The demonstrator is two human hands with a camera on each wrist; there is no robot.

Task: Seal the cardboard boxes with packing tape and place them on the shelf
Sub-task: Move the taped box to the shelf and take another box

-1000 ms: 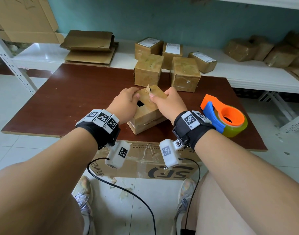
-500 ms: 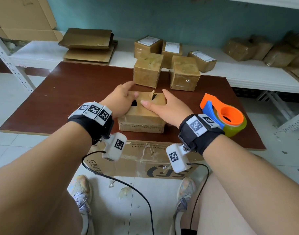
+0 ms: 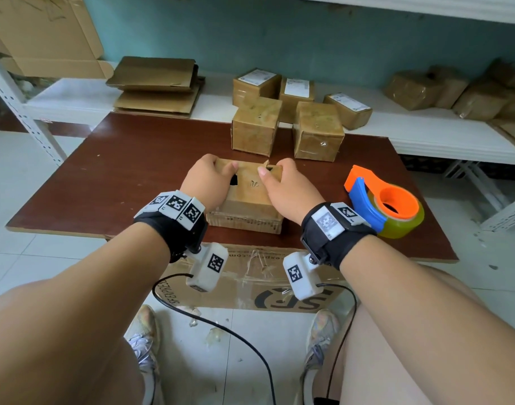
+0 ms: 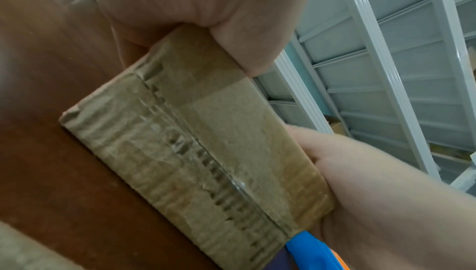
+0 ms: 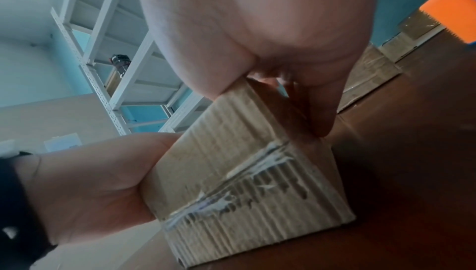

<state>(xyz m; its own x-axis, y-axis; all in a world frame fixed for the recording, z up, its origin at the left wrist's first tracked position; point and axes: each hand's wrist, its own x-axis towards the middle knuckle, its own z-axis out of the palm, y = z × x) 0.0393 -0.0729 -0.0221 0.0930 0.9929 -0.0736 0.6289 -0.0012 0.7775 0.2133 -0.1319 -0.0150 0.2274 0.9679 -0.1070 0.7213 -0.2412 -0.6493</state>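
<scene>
on the table (image 3: 110,182), both hands grip box (image 3: 250,197)

— What does the room look like?
— A teal wall (image 3: 279,33) runs behind a white metal rack (image 3: 426,133) with perforated uprights. The floor (image 3: 31,159) is pale tile.
— And the furniture?
— A dark reddish-brown table (image 3: 127,176) stands just in front of the rack's low board. Soft daylight falls evenly; the right wrist view shows taller white shelving (image 5: 103,54) against the wall.
</scene>
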